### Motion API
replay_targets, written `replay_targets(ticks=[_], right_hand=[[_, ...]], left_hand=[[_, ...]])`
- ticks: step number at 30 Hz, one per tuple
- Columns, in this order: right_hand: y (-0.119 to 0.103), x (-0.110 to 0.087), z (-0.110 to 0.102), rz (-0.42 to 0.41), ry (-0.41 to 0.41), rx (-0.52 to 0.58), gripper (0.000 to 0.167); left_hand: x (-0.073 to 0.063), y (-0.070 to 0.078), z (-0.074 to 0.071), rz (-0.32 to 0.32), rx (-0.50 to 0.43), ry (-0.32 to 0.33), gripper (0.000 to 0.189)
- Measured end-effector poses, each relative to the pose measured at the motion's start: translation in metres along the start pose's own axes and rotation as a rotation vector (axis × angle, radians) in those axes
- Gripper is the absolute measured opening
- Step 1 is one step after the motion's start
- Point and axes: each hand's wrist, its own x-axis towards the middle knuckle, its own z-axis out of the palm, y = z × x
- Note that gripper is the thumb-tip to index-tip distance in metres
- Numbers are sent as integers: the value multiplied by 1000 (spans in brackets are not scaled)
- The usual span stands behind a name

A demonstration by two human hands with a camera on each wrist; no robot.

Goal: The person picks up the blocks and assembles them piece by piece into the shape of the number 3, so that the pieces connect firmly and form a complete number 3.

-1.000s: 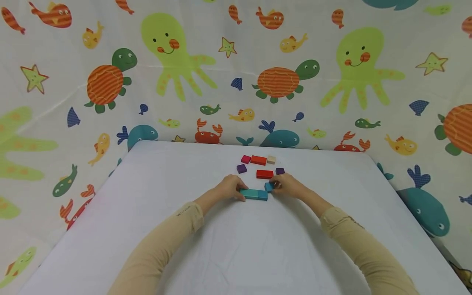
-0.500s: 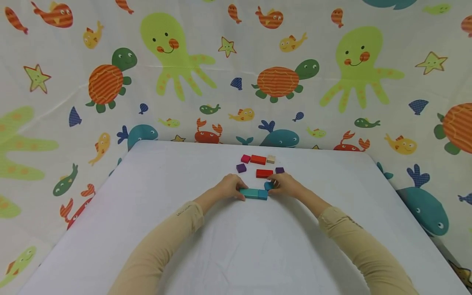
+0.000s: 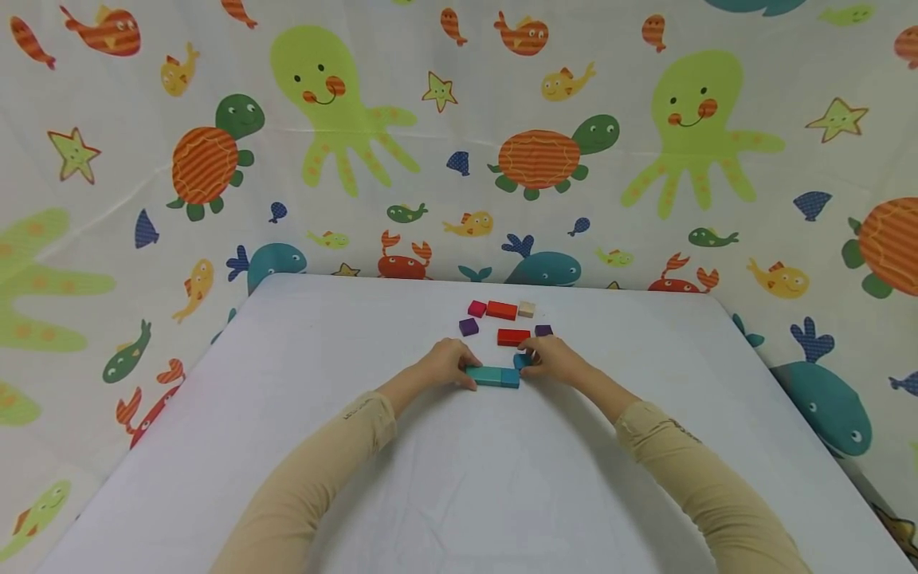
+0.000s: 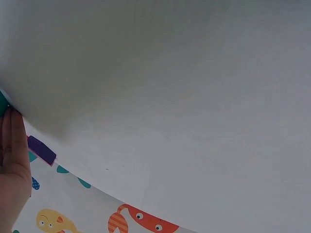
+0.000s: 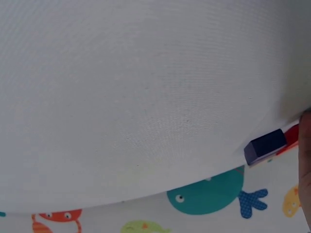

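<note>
A long teal block (image 3: pixel 486 376) lies on the white table with a blue block (image 3: pixel 510 379) against its right end. My left hand (image 3: pixel 446 363) grips the teal block's left end between thumb and fingers. Just behind the blue block, a second blue block (image 3: pixel 522 361) is pinched by my right hand (image 3: pixel 555 360), whose fingers partly cover it. In the left wrist view, only part of the left hand (image 4: pixel 14 155) and a bit of the teal block (image 4: pixel 3 104) show. The right wrist view catches just the edge of the right hand (image 5: pixel 305 160).
Behind the hands lie a red block (image 3: pixel 513 337), a purple block (image 3: pixel 543 330) at right and another purple block (image 3: pixel 468 327) at left. Farther back sit a pink block (image 3: pixel 476 308), a long red block (image 3: pixel 501 310) and a cream block (image 3: pixel 527 309). A sea-animal cloth hangs behind the table.
The right hand has shifted slightly left, and its fingers now cover more of the blue block it pinches. The left hand and the teal block stay in place.
</note>
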Motion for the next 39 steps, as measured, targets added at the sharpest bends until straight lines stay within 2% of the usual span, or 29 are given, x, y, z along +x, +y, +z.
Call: replay_targets(ticks=[16, 24, 33, 39], right_hand=[[-2, 1, 3, 26, -12, -17, 33], [-2, 0, 1, 4, -12, -16, 37], [-4, 1, -1, 11, -27, -8, 42], [-6, 2, -2, 33, -37, -2, 42]], left_hand=[[0, -2, 2, 14, 1, -11, 39], [0, -1, 1, 3, -2, -1, 39], [-1, 0, 0, -7, -5, 8, 38], [0, -2, 1, 9, -3, 9, 38]])
